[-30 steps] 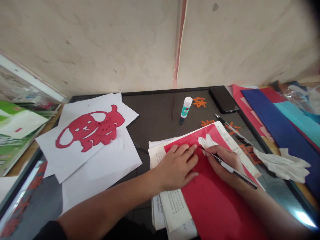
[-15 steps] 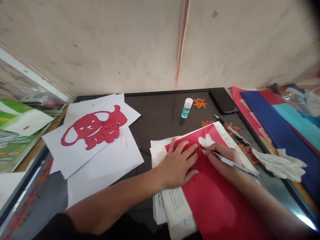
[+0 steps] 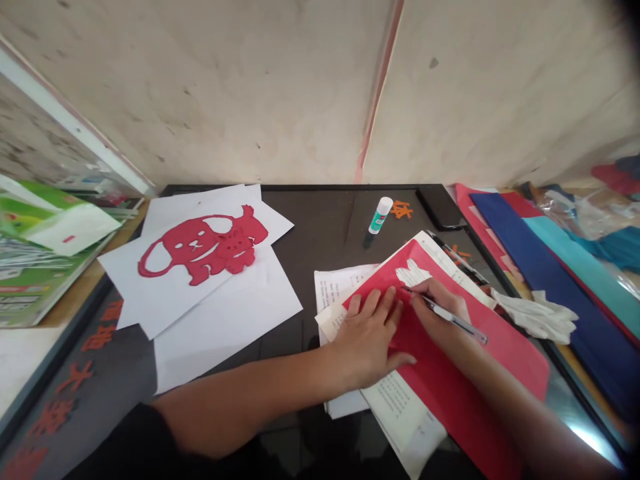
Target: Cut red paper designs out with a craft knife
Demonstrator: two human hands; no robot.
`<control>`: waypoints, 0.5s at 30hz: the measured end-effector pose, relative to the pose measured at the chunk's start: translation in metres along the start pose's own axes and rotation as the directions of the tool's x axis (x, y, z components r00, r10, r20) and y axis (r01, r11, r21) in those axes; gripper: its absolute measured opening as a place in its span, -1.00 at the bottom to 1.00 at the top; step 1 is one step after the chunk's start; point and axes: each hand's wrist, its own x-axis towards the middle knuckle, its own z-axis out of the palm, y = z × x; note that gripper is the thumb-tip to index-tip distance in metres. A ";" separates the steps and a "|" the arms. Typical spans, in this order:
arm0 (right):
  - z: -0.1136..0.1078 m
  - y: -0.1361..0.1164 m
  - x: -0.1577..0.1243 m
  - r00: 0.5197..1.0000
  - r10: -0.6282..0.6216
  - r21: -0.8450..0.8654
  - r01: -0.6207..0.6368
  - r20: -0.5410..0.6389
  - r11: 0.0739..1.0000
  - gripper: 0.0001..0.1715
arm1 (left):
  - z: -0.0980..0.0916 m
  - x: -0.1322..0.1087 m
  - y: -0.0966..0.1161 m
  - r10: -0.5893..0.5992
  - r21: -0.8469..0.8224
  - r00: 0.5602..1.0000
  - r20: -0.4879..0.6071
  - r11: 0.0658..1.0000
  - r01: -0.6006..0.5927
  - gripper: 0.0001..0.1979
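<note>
My left hand [image 3: 367,337] lies flat on a red paper sheet [image 3: 475,360], its fingers spread and pressing the sheet down. My right hand [image 3: 440,305] grips a slim craft knife [image 3: 453,320] like a pen. The knife's tip rests on the red sheet, beside a white rabbit-ear-shaped patch [image 3: 413,273]. Printed white pages [image 3: 395,407] lie under the red sheet, and my left hand partly covers them. My forearms hide the lower part of the sheet.
A red paper-cut dog [image 3: 203,243] lies on loose white sheets [image 3: 225,320]. On the dark tabletop [image 3: 320,213] stand a glue stick [image 3: 381,215], a phone [image 3: 440,208] and an orange paper cut-out [image 3: 401,210]. White gloves [image 3: 537,317] and blue paper [image 3: 545,267] lie right.
The red sheet and printed pages have turned, their lower end swinging right. My hands have moved with them, and the view has shifted, moving the dog cut-out rightward in the picture.
</note>
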 end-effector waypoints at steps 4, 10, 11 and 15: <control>0.010 0.007 -0.009 0.993 -0.094 -0.056 0.090 -0.077 0.994 -0.92 | 0.004 0.002 -0.005 0.096 0.001 0.995 -0.002 0.995 -0.096 -0.17; 0.013 0.008 -0.010 0.936 -0.320 -0.161 0.297 -0.145 0.941 -0.89 | 0.001 0.004 -0.003 0.073 0.024 0.997 0.029 0.997 -0.074 -0.18; 0.013 0.008 -0.010 0.929 -0.339 -0.167 0.314 -0.150 0.935 -0.89 | 0.000 0.004 -0.003 0.068 0.030 0.997 0.035 0.997 -0.069 -0.18; 0.015 0.008 -0.011 0.910 -0.391 -0.204 0.360 -0.140 0.910 -0.88 | 0.000 0.004 -0.001 0.066 0.042 0.997 0.033 0.997 -0.068 -0.16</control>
